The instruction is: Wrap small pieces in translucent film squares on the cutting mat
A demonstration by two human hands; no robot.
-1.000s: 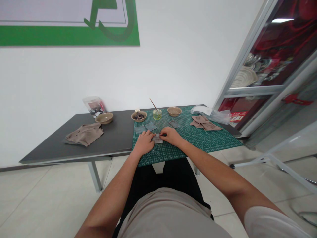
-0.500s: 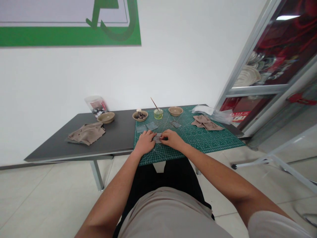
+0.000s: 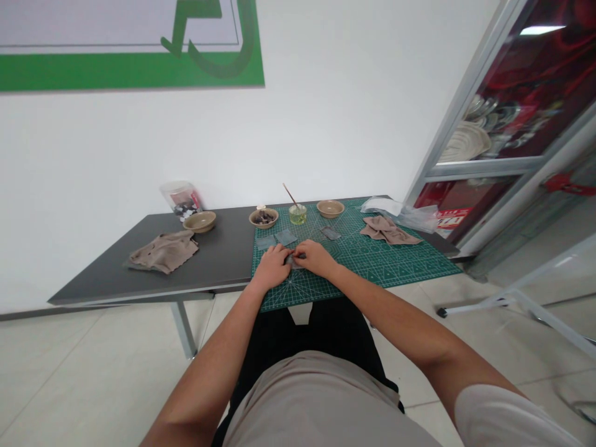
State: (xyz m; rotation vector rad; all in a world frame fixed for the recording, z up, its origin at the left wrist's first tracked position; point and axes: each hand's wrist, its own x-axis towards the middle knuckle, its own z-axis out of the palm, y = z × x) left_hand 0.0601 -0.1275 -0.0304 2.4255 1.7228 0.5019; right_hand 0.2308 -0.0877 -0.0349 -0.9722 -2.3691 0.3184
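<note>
On the green cutting mat [image 3: 372,264], a small clear plastic bag [image 3: 297,263] lies under my two hands, mostly hidden by them. My left hand [image 3: 274,266] holds its left edge, thumb and fingers closed against the mat. My right hand [image 3: 314,257] is closed in a pinch at the bag's upper part, the fingertips close to my left thumb. What is inside the bag I cannot make out. Just beyond my hands lie two flat clear bags [image 3: 285,236] side by side. To their right is another small bag [image 3: 330,233] with something dark in it.
At the back stand a bowl of dark pieces [image 3: 264,217], a clear jar with a stick [image 3: 298,215] and a brown bowl [image 3: 330,208]. A brown cloth [image 3: 388,230] and plastic bags [image 3: 403,213] lie right. Left are another cloth [image 3: 164,251], bowl [image 3: 199,221] and tilted plastic tub [image 3: 181,198].
My right hand has moved slightly left and away from me, its fingertips now next to my left thumb and covering more of the bag. My left hand has barely moved.
</note>
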